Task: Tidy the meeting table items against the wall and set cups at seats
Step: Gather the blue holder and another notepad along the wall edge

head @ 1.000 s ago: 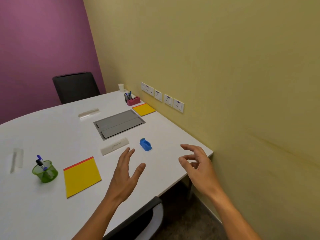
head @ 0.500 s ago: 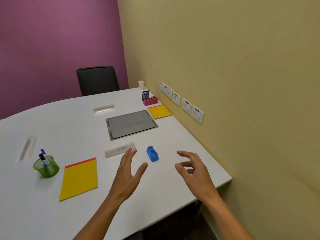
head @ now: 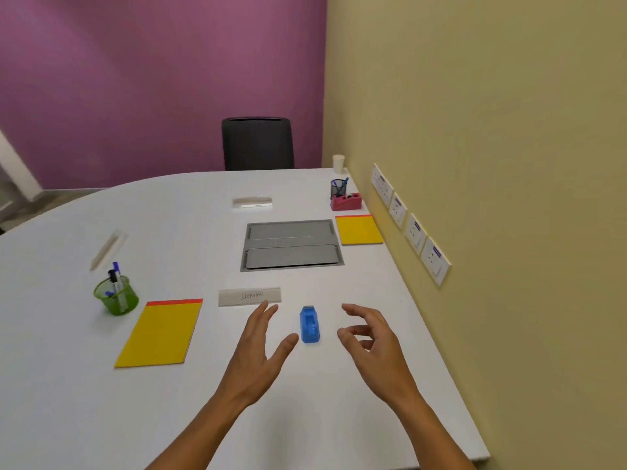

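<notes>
A small blue tape dispenser [head: 310, 324] lies on the white table [head: 169, 215] between my two hands. My left hand [head: 259, 351] hovers just left of it, fingers apart, holding nothing. My right hand [head: 371, 337] is just right of it, fingers curled and apart, also holding nothing. A name plate [head: 249, 296] lies beyond my left fingertips. A yellow notepad [head: 161, 333] and a green pen cup [head: 116, 295] sit to the left. Against the yellow wall stand a white paper cup [head: 338, 163], a black mesh pen holder [head: 338, 188], a pink tape dispenser [head: 346, 201] and a second yellow notepad [head: 359, 230].
A grey cable hatch [head: 291, 244] is set into the table's middle. Two more name plates [head: 252, 202] [head: 108, 249] lie further out. A black chair [head: 258, 144] stands at the far end by the purple wall. Wall sockets [head: 412, 228] line the yellow wall on the right.
My view has swung left and closer over the table. Both hands have moved in to either side of the blue tape dispenser; neither touches it.
</notes>
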`<action>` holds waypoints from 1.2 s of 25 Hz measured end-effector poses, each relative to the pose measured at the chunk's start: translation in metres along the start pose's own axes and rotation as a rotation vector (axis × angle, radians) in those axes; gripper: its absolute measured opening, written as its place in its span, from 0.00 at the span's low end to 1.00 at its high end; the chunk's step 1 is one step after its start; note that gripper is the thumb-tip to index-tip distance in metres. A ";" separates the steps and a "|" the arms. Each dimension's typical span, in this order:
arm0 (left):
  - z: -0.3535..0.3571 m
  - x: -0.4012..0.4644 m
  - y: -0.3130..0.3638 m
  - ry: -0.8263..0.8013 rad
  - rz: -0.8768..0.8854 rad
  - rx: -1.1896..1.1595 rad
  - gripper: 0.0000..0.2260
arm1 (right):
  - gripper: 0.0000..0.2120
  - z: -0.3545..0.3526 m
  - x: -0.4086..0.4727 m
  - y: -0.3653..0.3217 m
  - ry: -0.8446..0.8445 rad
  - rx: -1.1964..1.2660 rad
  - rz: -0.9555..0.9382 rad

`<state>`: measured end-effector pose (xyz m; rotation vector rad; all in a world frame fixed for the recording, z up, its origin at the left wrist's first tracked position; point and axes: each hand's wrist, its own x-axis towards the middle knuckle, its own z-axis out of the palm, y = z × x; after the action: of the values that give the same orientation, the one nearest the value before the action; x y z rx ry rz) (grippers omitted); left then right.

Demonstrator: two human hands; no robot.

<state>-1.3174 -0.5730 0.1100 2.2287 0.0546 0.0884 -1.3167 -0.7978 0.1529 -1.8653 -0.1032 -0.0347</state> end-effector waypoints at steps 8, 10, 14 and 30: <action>0.033 -0.015 0.032 0.175 -0.201 -0.031 0.35 | 0.17 -0.022 0.058 0.014 -0.245 0.009 -0.083; 0.031 -0.016 0.029 0.190 -0.239 -0.061 0.35 | 0.17 -0.015 0.063 0.016 -0.267 0.023 -0.078; 0.017 -0.013 0.010 0.300 -0.325 -0.118 0.34 | 0.17 0.010 0.078 0.020 -0.405 0.027 -0.104; -0.095 0.092 -0.184 0.425 -0.567 -0.084 0.32 | 0.19 0.230 0.179 0.045 -0.791 -0.252 -0.119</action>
<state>-1.2349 -0.3791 0.0267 1.9968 0.8878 0.2437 -1.1411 -0.5813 0.0561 -2.0213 -0.7830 0.6372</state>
